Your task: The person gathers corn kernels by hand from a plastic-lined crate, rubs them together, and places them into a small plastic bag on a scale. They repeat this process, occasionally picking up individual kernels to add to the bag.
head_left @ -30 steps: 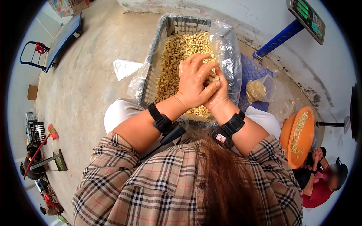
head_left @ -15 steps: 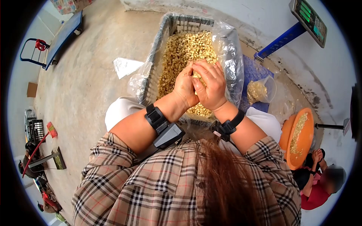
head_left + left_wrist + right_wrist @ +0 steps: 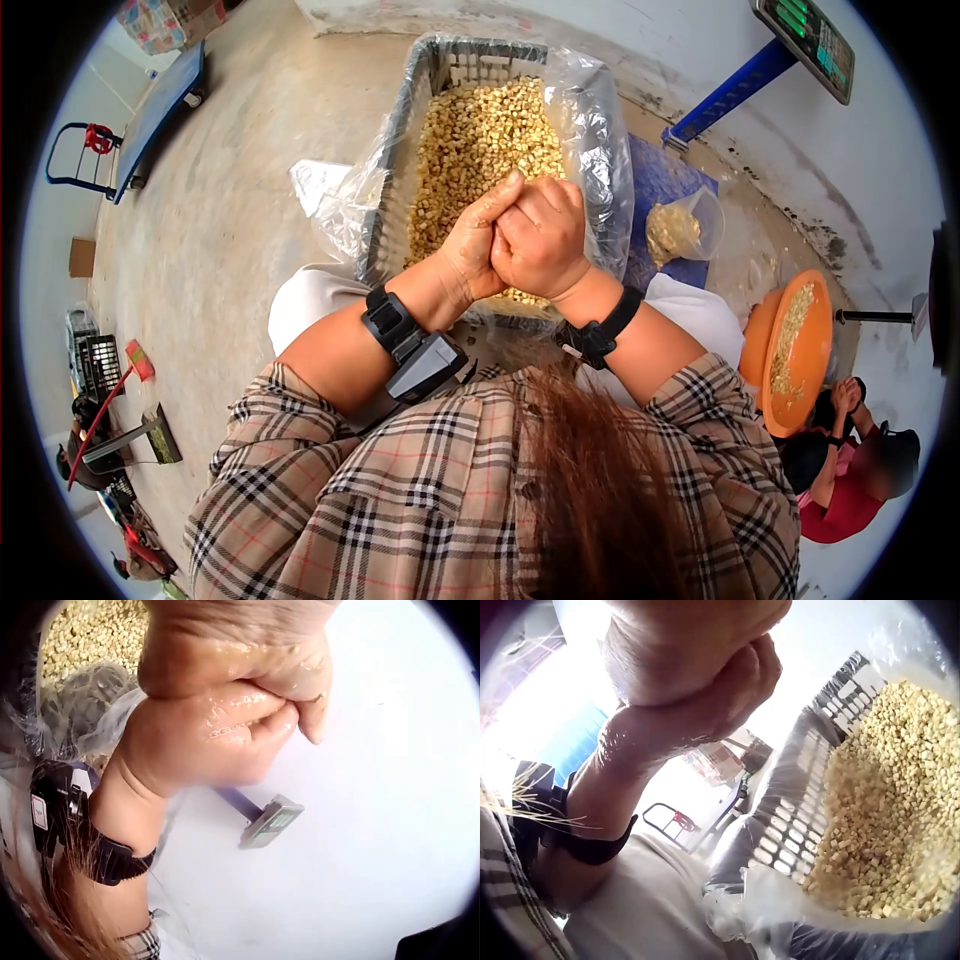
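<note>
- Fingers [image 3: 553,192] of the right hand [image 3: 542,238] are curling tighter against the left hand [image 3: 468,250]
- Both are staying together toward the crate [image 3: 485,52]'s near edge, contents hidden

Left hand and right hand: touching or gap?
Touching. The left wrist view shows it: the left hand lies directly against the right hand, with no gap where they meet.

A scuffed concrete floor [image 3: 250,150] meets a pale, stained wall [image 3: 870,160]; leftward in the head view, a blue platform trolley [image 3: 160,120] stands near brown cardboard [image 3: 82,257].
</note>
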Demonstrator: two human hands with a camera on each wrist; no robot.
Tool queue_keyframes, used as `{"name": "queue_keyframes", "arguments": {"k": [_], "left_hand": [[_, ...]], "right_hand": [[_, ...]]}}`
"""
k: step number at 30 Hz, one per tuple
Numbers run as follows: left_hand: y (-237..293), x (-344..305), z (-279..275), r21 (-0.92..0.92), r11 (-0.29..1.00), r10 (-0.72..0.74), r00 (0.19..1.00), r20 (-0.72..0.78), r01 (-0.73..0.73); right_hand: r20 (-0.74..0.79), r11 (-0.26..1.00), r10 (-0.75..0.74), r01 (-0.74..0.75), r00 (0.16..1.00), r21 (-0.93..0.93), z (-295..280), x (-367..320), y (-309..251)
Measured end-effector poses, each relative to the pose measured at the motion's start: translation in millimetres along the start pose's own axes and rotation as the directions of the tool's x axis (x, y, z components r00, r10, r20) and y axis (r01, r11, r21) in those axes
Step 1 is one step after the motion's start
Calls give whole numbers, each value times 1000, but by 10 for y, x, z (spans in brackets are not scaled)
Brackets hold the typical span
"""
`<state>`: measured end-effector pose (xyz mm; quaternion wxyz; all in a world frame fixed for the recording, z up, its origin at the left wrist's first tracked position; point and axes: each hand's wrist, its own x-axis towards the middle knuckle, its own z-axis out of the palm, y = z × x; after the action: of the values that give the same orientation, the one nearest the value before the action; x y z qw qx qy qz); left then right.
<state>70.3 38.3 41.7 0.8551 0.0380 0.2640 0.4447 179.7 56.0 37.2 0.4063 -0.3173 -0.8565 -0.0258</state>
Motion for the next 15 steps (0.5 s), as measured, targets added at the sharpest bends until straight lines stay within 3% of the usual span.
{"name": "queue_keyframes", "arguments": {"k": [4,7,9,15], "left_hand": [[11,65,-161,83,997,-5,997,83,-2],[25,38,-98,9,995,-104,994,20,104],[37,28,-72,37,995,-90,995,39,89],[65,36,-98,24,995,-93,994,59,92]], "right_hand": [[-53,999,4,-3,999,33,29,13,-18],[-59,997,28,-24,998,72,10,-8,-40],[-71,996,25,-18,997,88,22,-12,-30],[-73,998,-55,56,996,2,32,17,8]]}}
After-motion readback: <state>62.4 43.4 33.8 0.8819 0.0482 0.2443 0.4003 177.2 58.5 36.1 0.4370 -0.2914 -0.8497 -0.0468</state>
